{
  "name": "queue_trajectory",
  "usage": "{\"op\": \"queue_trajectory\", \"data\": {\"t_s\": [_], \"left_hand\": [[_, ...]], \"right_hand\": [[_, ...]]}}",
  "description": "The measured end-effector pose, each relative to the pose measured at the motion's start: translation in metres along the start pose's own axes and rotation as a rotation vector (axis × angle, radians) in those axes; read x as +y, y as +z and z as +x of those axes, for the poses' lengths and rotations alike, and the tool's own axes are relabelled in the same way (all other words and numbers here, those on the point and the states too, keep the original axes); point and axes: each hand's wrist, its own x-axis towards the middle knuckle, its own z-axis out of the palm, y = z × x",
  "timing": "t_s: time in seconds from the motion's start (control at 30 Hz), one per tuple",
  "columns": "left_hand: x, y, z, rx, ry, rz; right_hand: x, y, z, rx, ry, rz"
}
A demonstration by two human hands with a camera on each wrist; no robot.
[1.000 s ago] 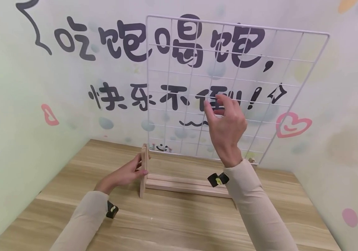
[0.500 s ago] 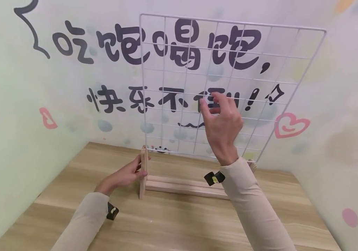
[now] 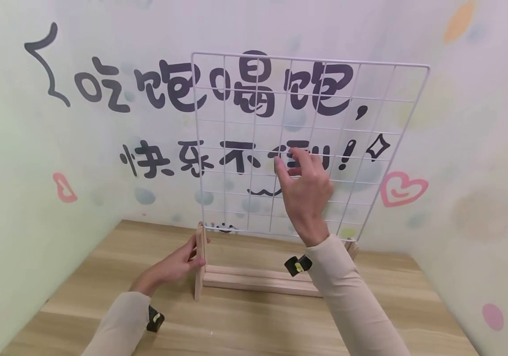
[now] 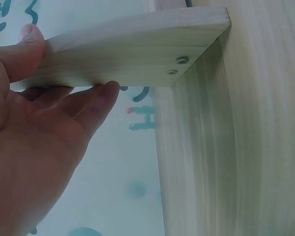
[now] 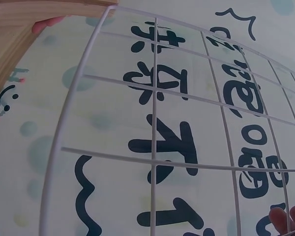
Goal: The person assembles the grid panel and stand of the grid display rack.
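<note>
A white wire grid panel (image 3: 307,60) stands nearly upright over a wooden stand (image 3: 258,283), its lower corners at the tops of the stand's two side boards. My right hand (image 3: 307,193) grips the panel near its middle, thumb and fingers curled at the wires. In the right wrist view those fingertips (image 5: 280,219) show at the lower right behind the grid. My left hand (image 3: 169,267) holds the stand's left side board (image 3: 198,267), thumb on one face and fingers on the other. Two screw heads (image 4: 182,60) show on that board in the left wrist view. My right forearm hides part of the stand's right end.
The stand rests on a wood-grain table (image 3: 236,326). Close behind the table rises a white wall (image 3: 103,198) with large black lettering and coloured drawings. More walls close in on the left and right.
The view has tilted upward, so everything sits lower in the picture. My right hand has moved the panel slightly left relative to the stand, with its top edge farther back. My left hand keeps its hold.
</note>
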Motion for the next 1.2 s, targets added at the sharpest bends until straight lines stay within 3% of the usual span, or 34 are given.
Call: {"op": "queue_trajectory", "data": {"t_s": [1.2], "left_hand": [[-0.0010,0.0018,-0.0025,0.007,-0.003,0.013]], "right_hand": [[0.0009,0.0031,-0.0013,0.035,0.002,0.025]]}}
